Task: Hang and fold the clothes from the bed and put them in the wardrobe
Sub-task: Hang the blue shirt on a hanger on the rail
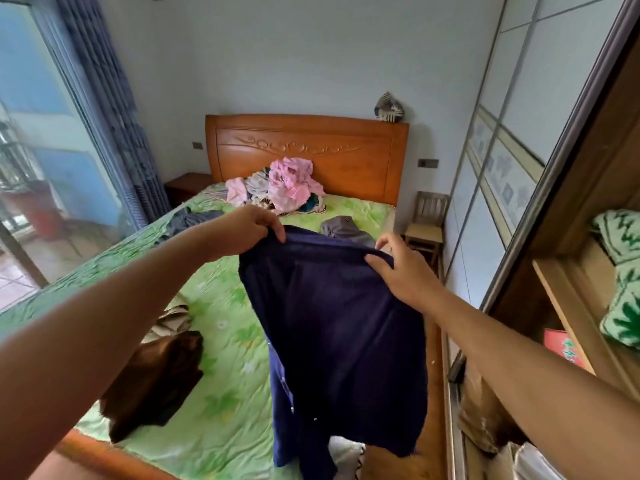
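Observation:
A dark blue garment (343, 341) hangs in the air over the right side of the bed (221, 393). My left hand (249, 225) grips its top edge at the left, and my right hand (401, 265) pinches the top edge at the right. A pile of pink and mixed clothes (284, 185) lies near the wooden headboard. A grey garment (346, 230) lies behind the blue one. Folded brown clothes (156, 379) and a beige piece (173, 320) sit on the green bedspread at the left. The open wardrobe (571, 289) stands at the right.
A small wooden chair (426, 223) stands between bed and wardrobe. Green-and-white patterned bedding (623, 271) fills a wardrobe shelf. The sliding wardrobe door (502, 150) runs along the right wall. A window with blue curtains (104, 98) is at the left. Narrow wooden floor lies beside the bed.

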The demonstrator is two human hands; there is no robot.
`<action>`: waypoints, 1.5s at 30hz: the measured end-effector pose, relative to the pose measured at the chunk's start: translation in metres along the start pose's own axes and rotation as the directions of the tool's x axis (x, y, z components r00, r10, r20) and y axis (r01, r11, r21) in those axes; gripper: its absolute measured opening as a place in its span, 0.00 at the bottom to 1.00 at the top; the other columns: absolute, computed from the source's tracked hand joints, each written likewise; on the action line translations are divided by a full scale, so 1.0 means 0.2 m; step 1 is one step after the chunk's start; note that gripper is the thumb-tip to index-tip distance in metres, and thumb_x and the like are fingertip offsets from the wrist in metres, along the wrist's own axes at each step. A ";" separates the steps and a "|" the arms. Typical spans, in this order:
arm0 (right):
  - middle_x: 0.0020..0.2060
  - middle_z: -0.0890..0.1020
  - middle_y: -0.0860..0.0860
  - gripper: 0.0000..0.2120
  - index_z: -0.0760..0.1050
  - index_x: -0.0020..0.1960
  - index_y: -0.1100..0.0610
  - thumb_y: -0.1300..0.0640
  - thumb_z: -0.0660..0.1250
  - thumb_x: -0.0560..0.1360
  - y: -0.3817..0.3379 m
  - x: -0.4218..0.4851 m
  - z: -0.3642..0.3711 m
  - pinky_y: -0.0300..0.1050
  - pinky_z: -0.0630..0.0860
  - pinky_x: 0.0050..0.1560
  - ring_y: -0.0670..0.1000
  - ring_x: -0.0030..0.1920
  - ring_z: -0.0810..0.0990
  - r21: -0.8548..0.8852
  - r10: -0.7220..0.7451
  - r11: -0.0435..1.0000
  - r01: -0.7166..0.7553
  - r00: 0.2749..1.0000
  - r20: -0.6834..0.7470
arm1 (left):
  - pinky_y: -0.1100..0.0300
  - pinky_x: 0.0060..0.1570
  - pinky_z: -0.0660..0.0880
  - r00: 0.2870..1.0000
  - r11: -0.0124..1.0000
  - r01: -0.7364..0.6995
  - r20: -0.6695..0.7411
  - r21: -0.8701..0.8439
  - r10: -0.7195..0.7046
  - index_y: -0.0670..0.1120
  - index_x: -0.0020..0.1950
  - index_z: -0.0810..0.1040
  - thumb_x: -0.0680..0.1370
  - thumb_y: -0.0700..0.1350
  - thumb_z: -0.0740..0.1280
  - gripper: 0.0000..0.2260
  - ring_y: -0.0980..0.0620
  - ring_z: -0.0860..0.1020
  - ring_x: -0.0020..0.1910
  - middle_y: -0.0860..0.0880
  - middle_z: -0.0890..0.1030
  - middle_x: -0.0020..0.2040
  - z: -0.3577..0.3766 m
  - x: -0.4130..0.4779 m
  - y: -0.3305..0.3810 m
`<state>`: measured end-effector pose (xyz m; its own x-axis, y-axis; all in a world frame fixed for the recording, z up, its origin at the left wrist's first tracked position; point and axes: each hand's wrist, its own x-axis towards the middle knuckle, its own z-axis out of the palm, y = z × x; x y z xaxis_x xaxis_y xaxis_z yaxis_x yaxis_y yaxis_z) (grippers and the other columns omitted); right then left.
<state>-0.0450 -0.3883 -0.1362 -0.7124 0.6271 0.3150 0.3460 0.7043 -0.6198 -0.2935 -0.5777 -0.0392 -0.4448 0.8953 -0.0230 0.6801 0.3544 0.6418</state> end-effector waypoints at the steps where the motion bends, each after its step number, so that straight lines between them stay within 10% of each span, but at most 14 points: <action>1: 0.47 0.80 0.47 0.12 0.65 0.55 0.44 0.39 0.62 0.80 -0.02 0.01 -0.03 0.49 0.72 0.44 0.51 0.45 0.78 -0.137 -0.100 0.985 0.103 0.995 0.031 | 0.60 0.34 0.69 1.000 0.994 0.003 -0.007 0.109 -0.002 0.52 0.41 0.83 0.77 0.34 0.57 0.19 0.49 0.74 0.37 0.46 0.80 0.41 -0.01 0.00 -0.01; 4: 0.45 0.82 0.49 0.18 0.64 0.58 0.45 0.33 0.58 0.78 -0.05 0.05 -0.09 0.50 0.75 0.41 0.55 0.44 0.81 -0.437 -0.267 0.844 0.311 0.950 0.160 | 0.60 0.41 0.71 0.999 0.963 -0.042 0.028 0.267 0.036 0.54 0.46 0.80 0.78 0.48 0.67 0.03 0.50 0.79 0.47 0.53 0.81 0.46 -0.03 0.00 -0.05; 6: 0.44 0.82 0.50 0.22 0.67 0.61 0.47 0.32 0.58 0.78 -0.07 0.06 -0.12 0.49 0.74 0.39 0.56 0.43 0.82 -0.534 -0.281 0.765 0.361 0.932 0.228 | 0.57 0.44 0.73 0.992 0.921 -0.107 0.099 0.374 0.075 0.53 0.51 0.76 0.73 0.57 0.74 0.13 0.52 0.78 0.47 0.55 0.79 0.47 -0.01 -0.01 -0.07; 11: 0.42 0.78 0.49 0.11 0.69 0.53 0.47 0.42 0.66 0.78 -0.03 0.03 -0.21 0.52 0.77 0.45 0.54 0.45 0.78 -0.547 -0.034 0.805 0.228 0.939 0.342 | 0.47 0.50 0.77 0.981 0.689 -0.166 0.049 0.705 0.187 0.53 0.59 0.77 0.78 0.49 0.68 0.09 0.44 0.78 0.53 0.50 0.74 0.50 -0.01 0.00 -0.13; 16: 0.47 0.76 0.52 0.07 0.67 0.49 0.51 0.60 0.64 0.78 -0.05 0.03 -0.28 0.56 0.77 0.47 0.54 0.43 0.76 -0.535 0.018 0.840 0.094 0.979 0.201 | 0.43 0.53 0.76 0.987 0.377 -0.047 -0.014 0.925 0.157 0.56 0.63 0.78 0.80 0.47 0.66 0.12 0.43 0.69 0.65 0.46 0.67 0.65 0.01 0.04 -0.10; 21: 0.41 0.74 0.51 0.12 0.68 0.47 0.52 0.69 0.58 0.74 -0.12 0.09 -0.41 0.47 0.68 0.35 0.51 0.38 0.73 -0.476 0.021 0.879 -0.016 1.000 0.007 | 0.31 0.69 0.53 0.997 0.052 0.030 -0.033 0.998 0.070 0.54 0.64 0.80 0.77 0.50 0.68 0.15 0.41 0.58 0.74 0.44 0.63 0.74 0.11 0.15 0.03; 26: 0.40 0.75 0.51 0.16 0.70 0.51 0.50 0.69 0.55 0.72 -0.10 0.12 -0.57 0.48 0.72 0.36 0.52 0.39 0.74 -0.385 0.063 0.916 -0.110 0.989 -0.132 | 0.47 0.52 0.74 0.947 0.339 -0.212 0.107 0.917 0.303 0.54 0.70 0.69 0.78 0.41 0.64 0.21 0.41 0.72 0.64 0.46 0.67 0.68 0.23 0.28 0.10; 30: 0.39 0.75 0.51 0.14 0.69 0.52 0.49 0.66 0.55 0.73 0.01 0.13 -0.72 0.48 0.71 0.35 0.52 0.38 0.74 -0.415 0.103 0.894 -0.170 0.978 -0.179 | 0.56 0.26 0.60 0.882 0.471 -0.317 0.074 0.823 0.465 0.52 0.62 0.68 0.77 0.39 0.63 0.16 0.41 0.77 0.38 0.48 0.71 0.57 0.33 0.41 0.13; 36: 0.39 0.75 0.51 0.11 0.68 0.51 0.49 0.62 0.56 0.73 0.19 0.17 -0.86 0.46 0.67 0.32 0.54 0.36 0.74 -0.620 0.094 0.769 -0.155 0.987 -0.130 | 0.49 0.47 0.71 0.865 0.505 -0.172 -0.115 0.846 0.488 0.47 0.54 0.73 0.74 0.40 0.64 0.10 0.41 0.81 0.50 0.47 0.81 0.50 0.49 0.60 0.29; 45: 0.37 0.70 0.50 0.05 0.66 0.49 0.52 0.55 0.59 0.75 0.47 0.33 -1.02 0.44 0.61 0.30 0.51 0.34 0.69 -0.755 0.227 0.594 -0.278 0.958 -0.175 | 0.53 0.42 0.70 0.911 0.861 -0.193 -0.240 0.470 0.335 0.47 0.42 0.74 0.68 0.33 0.64 0.10 0.39 0.76 0.47 0.45 0.75 0.45 0.63 0.95 0.33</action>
<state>0.0660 -0.2131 -0.0276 -0.4973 0.8189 0.2864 0.8647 0.4948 0.0866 -0.2588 -0.3508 -0.0971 -0.3171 0.8697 0.3784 0.9455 0.2588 0.1974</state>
